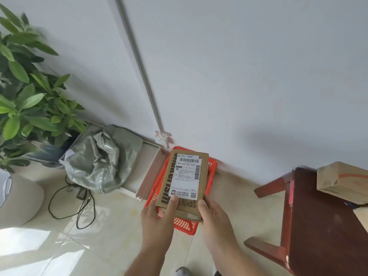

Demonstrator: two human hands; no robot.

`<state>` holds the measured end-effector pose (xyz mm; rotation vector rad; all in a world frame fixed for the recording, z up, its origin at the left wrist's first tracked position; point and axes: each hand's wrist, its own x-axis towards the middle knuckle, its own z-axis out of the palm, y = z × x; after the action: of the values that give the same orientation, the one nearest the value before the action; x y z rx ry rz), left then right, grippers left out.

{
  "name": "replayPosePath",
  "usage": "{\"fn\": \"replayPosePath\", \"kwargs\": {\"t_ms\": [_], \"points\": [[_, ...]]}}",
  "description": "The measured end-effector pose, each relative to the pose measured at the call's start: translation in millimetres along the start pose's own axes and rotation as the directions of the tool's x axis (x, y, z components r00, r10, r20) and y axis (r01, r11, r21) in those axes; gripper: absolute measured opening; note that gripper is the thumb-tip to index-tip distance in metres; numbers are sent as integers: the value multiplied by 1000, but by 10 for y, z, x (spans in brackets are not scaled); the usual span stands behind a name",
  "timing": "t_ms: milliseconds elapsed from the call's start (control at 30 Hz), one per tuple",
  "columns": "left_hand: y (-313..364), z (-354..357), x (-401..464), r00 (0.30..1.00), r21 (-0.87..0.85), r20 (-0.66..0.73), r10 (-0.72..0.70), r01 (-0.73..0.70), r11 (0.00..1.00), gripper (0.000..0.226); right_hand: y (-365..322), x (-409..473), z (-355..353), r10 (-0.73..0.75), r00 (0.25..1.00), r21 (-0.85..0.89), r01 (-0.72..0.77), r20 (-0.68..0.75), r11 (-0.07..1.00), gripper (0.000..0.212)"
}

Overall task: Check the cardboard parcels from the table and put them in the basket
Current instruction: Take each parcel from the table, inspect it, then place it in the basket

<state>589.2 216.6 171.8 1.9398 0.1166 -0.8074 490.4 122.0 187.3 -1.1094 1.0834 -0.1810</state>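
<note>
Both hands grip one flat brown cardboard parcel with a white shipping label (pixel 184 180) at its near end: the left hand (pixel 157 222) holds the near left corner with its thumb laid on top, touching the label's lower edge, and the right hand (pixel 214 218) clamps the near right corner, thumb on the top face and fingers hidden beneath. From the head camera, the parcel is held label-up above the red plastic mesh basket (pixel 186 226), which stands on the pale tiled floor (pixel 111 226) close to the white wall (pixel 239 76); whether the parcel touches the basket cannot be told. To the right, the dark red-brown wooden table (pixel 318 216) carries another brown cardboard box with an orange stripe (pixel 342 181) at its far edge, and a corner of a further cardboard piece shows at the frame's right border. Left of the basket lie a flat pale board (pixel 143 168), a crumpled grey plastic bag (pixel 99 162), and black cables (pixel 69 206) looping over the floor. A leafy green plant (pixel 25 92) fills the left side
</note>
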Motion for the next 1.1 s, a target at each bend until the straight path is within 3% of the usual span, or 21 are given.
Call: {"fn": "replayPosePath", "kwargs": {"t_ms": [100, 167, 233, 433, 733, 933, 1033, 1100], "points": [[-154, 263, 444, 999, 119, 38, 26, -30, 992, 31, 309, 529, -69, 41, 998, -21, -42, -45, 999, 38], [-289, 494, 764, 998, 172, 55, 18, -27, 985, 38, 542, 917, -132, 74, 992, -15, -76, -101, 997, 32], [-479, 730, 1126, 998, 175, 53, -21, 11, 985, 29, 801, 1334, -193, 97, 983, -17, -101, -159, 995, 22], [-1318, 1354, 2152, 992, 289, 99, -75, 44, 956, 21, 1741, 2544, -331, 129, 961, -174, -174, -245, 969, 15], [-2232, 1959, 3352, 992, 493, 73, -103, 54, 869, 51, 2571, 3797, -398, 123, 948, -370, -232, -294, 900, 16], [-2469, 2181, 3864, 987, 465, 77, -143, 91, 881, 54, 2800, 4284, -320, 144, 929, -398, -281, -341, 873, 14], [-2615, 2305, 4051, 982, 350, 71, -174, 139, 926, 39, 2847, 4449, -275, 124, 954, -427, -236, -273, 873, 25], [-2698, 2380, 4109, 969, 271, 108, -221, 185, 945, 42, 2890, 4526, -253, 155, 964, -460, -241, -217, 855, 26]]}}
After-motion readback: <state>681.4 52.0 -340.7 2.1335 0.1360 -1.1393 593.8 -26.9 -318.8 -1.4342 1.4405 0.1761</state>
